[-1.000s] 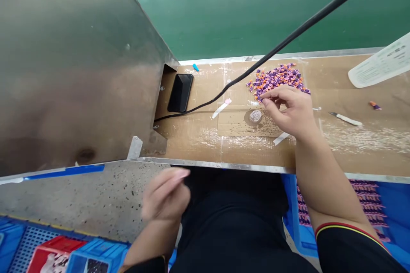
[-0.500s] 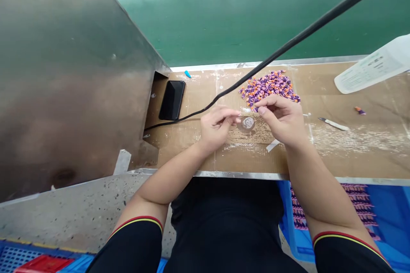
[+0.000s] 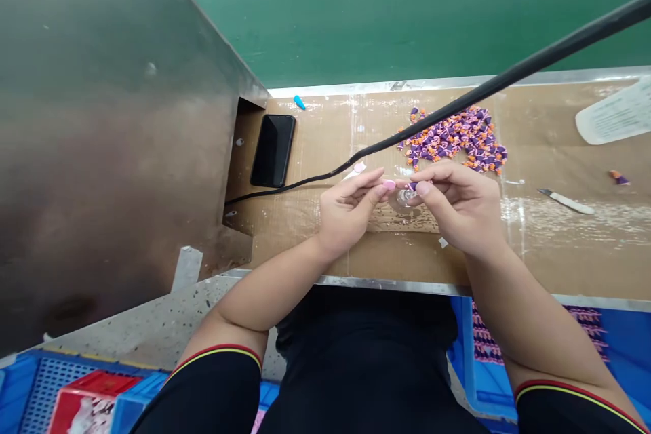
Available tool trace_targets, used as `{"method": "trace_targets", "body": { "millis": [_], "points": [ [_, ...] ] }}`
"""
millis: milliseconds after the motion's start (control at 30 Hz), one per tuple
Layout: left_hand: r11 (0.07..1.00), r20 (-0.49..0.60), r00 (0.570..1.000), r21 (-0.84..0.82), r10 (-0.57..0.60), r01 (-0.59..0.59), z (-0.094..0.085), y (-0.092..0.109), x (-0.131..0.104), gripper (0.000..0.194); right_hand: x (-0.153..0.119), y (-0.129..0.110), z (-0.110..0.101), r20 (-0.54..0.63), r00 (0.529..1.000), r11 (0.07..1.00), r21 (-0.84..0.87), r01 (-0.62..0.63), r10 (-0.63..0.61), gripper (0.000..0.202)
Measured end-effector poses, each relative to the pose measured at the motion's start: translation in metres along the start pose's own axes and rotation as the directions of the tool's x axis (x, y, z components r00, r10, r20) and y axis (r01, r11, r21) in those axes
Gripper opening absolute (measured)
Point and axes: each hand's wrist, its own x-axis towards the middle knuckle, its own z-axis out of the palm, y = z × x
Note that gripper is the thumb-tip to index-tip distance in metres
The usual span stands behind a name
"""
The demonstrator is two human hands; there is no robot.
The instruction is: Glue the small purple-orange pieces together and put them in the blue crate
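Observation:
Between its thumb and index finger, my left hand (image 3: 348, 213) pinches a small pink disc (image 3: 389, 184). My right hand (image 3: 465, 207) is closed on a small purple piece (image 3: 412, 186), partly hidden by the fingertips. The two pieces are close together but apart. Just under them stands a small clear round dish (image 3: 405, 197), partly covered by the right fingers. Behind the right hand lies a pile of small purple, pink and orange figurine-like pieces (image 3: 481, 139). Another pink disc (image 3: 359, 167) lies on a white scrap beyond my left hand.
A black cable (image 3: 458, 103) crosses above the cardboard-covered bench (image 3: 300, 230). On the left lie a phone (image 3: 273, 150) and a metal panel (image 3: 127, 135). A craft knife (image 3: 567, 201), a loose piece (image 3: 619, 178) and a translucent bottle (image 3: 613, 115) are on the right. Blue crates (image 3: 488, 386) sit below.
The view has shifted slightly. My hands have come closer together over the dish, and the pink disc now shows in my left fingers. The purple piece is still in my right hand.

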Motion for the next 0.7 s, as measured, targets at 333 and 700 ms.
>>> {"method": "trace_targets", "body": {
  "millis": [333,700],
  "points": [
    [0.997,0.082,0.996,0.071,-0.025,0.019,-0.003,0.0,0.0,0.022,-0.002,-0.004,0.005,0.027,1.0,1.0,-0.007,0.014,-0.014,0.026],
    [0.934,0.099,0.949,-0.169,-0.301,0.314,-0.003,0.001,0.005,0.041,-0.002,0.0,0.011,-0.018,0.996,0.996,-0.032,0.086,-0.087,0.021]
  ]
}}
